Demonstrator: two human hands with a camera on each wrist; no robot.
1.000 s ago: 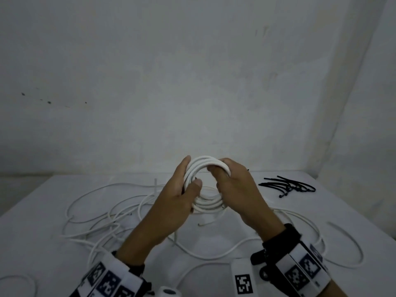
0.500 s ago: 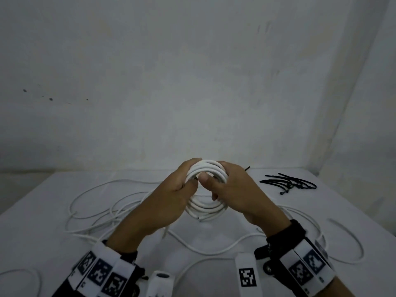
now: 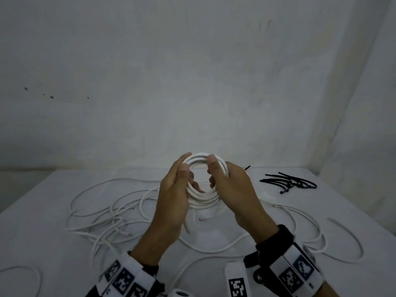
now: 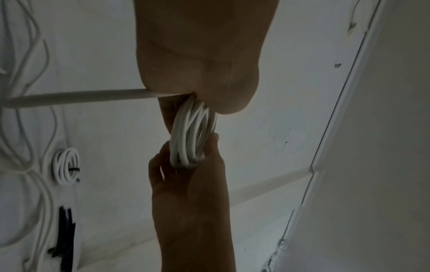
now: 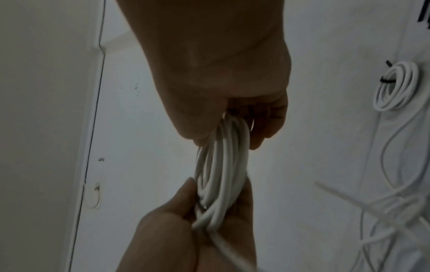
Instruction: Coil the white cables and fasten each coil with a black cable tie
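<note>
Grey-white walls meeting in a corner behind a white table (image 3: pixel 32 221). Held up above that table, near its middle: a white coil (image 3: pixel 203 198) of several loops, standing roughly upright and facing the head camera. Gripped on its left side by the left hand (image 3: pixel 171 202), thumb lying over the front of the loops and fingers wrapped behind. Gripped on its right side by the right hand (image 3: pixel 233 198), thumb laid on the top of the loops and fingers curled through the ring. Both hands closed round the same bundle, as seen edge-on from the left wrist, with the coil (image 4: pixel 190 136) pressed between palm and fingertips, and likewise from the right wrist (image 5: pixel 223 165). Hanging from the bottom of the coil beside the left palm: a short free end (image 3: pixel 186 227). No tie visible on the held coil. Spread flat over the table under and around the hands: loose cables (image 3: pixel 111 211) in wide tangled loops, reaching to the left edge and round to the right. Lying further back on the right, well apart from the hands: a small heap of black ties (image 3: pixel 289 183). Resting on the table in the wrist views: a tied coil (image 5: pixel 395 88) with a black tie round it. Strapped to both wrists: marker bands (image 3: pixel 293 273) with square black-and-white patterns.
</note>
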